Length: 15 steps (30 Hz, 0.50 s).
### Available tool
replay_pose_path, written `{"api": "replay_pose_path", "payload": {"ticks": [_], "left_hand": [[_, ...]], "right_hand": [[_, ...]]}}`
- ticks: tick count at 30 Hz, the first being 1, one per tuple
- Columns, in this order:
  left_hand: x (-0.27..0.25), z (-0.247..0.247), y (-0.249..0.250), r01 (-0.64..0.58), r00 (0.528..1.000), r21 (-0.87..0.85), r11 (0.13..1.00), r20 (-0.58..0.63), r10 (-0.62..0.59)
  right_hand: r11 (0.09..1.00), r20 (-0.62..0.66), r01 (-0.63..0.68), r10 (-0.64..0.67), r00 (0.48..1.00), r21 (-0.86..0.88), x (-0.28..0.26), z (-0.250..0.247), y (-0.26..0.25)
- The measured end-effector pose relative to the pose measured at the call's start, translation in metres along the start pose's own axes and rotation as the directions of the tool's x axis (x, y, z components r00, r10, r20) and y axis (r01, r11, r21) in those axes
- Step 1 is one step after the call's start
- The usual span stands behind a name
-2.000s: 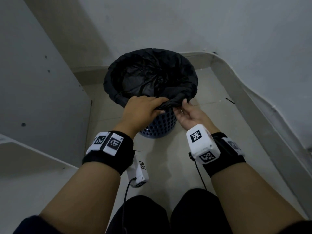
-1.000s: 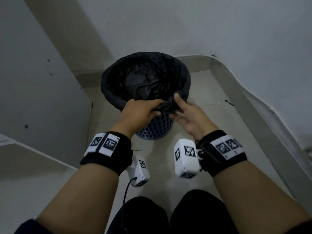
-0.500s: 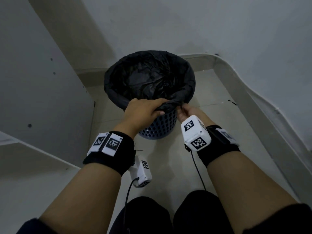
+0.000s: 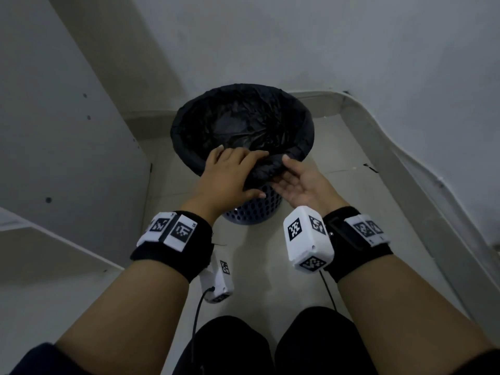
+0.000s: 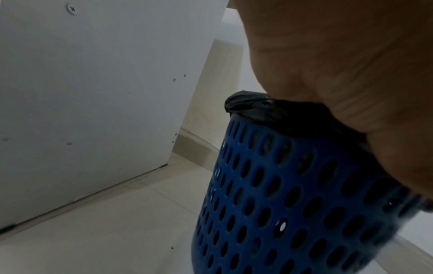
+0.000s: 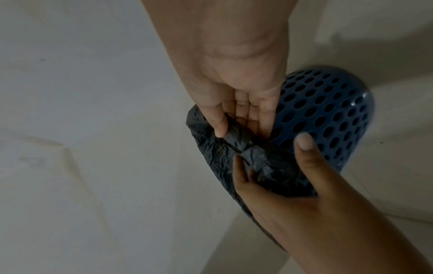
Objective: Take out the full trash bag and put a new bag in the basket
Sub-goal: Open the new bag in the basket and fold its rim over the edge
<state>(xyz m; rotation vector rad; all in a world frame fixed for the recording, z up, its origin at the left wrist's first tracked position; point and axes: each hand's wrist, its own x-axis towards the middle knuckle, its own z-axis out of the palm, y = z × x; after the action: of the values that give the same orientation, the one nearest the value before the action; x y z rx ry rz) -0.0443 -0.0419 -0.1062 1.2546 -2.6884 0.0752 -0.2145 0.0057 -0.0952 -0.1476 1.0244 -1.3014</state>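
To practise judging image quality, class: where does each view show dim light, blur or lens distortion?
Head view: dim, the trash bag interior nearly featureless black, the skirting at right bowed by the lens. Left wrist view: the left hand looms soft. Right wrist view: the basket smeared along its far edge.

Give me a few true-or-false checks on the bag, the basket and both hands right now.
1. The black bag lines the blue basket, folded over its rim. True.
2. The bag is already out of the basket. False: it sits inside it.
3. The left hand pinches the bunched bag at the near rim. True.
4. The right hand is a closed fist, clear of the bag. False: it is palm up, fingers relaxed, touching the bunch.
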Motion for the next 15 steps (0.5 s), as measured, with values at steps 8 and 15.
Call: {"api": "replay_pose_path", "payload": {"ticks": [8,15], "left_hand": [[-0.002,0.009,-0.009,-0.041,0.994,0.067,0.997,-0.099,0.047],[-0.001,0.008,-0.008,-0.019,0.996,0.031,0.999,-0.084,0.022]], "right_hand": [[0.949,-0.077,-0.035,0.011,0.997,-0.313,0.002,-0.008,0.011],[0.976,-0.023,0.159,-0.157,0.987,0.151,0.010,-0.005,-0.017]]}}
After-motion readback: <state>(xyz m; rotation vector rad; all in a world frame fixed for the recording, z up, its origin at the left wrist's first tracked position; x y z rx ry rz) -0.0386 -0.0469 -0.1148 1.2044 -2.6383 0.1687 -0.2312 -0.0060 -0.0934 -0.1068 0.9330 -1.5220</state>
